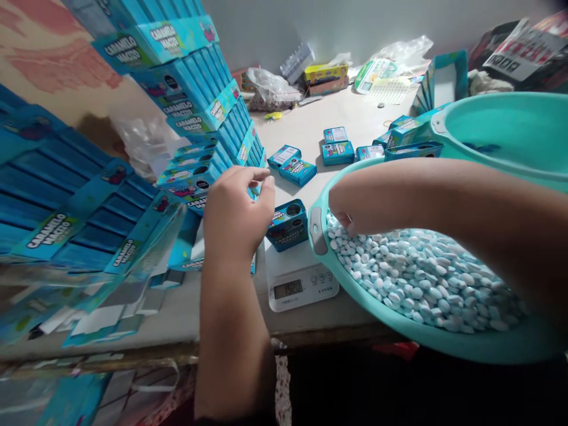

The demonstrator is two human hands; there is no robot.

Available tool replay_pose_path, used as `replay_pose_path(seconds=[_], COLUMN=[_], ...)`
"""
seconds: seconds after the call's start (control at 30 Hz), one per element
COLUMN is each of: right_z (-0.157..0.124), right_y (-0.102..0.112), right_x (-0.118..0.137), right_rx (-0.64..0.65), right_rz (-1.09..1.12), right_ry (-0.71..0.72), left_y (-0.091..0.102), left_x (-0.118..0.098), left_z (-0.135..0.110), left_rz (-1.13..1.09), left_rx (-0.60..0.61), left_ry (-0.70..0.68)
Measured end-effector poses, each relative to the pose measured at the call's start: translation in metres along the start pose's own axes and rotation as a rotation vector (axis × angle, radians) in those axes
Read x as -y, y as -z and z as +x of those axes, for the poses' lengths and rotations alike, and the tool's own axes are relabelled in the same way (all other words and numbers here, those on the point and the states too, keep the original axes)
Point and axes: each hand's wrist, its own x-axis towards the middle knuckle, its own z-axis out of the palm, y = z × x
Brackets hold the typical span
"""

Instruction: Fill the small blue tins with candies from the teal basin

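Observation:
My left hand [239,207] is raised beside a small blue candy box [288,228]. Its thumb and index finger are bent close together, and what lies between them is hard to make out. The box stands upright on a white digital scale [302,290] with a lit number display. My right hand [348,207] reaches into a turquoise basin [399,328] full of pale blue and white candies [421,278]. Its fingers are curled down at the heap's left edge, and whatever they hold is hidden.
Stacked trays of blue candy boxes [190,77] rise at the left, more [57,195] nearer me. Loose boxes [297,171] lie behind the scale. A second turquoise basin [510,130] stands at the right. Plastic bags [275,89] and a yellow box [326,77] line the wall.

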Motion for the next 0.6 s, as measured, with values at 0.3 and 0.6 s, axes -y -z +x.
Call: replay_pose_path(seconds=[0.3, 0.6], right_z=[0.015, 0.016], right_y=[0.03, 0.022], right_x=[0.017, 0.004], right_rx=[-0.198, -0.142], right_rz=[0.028, 0.018], right_ry=[0.186, 0.162], left_y=[0.004, 0.002], left_x=[-0.004, -0.002], left_z=[0.0, 0.0], left_rz=[-0.003, -0.004], left_rx=[-0.044, -0.109], left_ry=[0.003, 0.028])
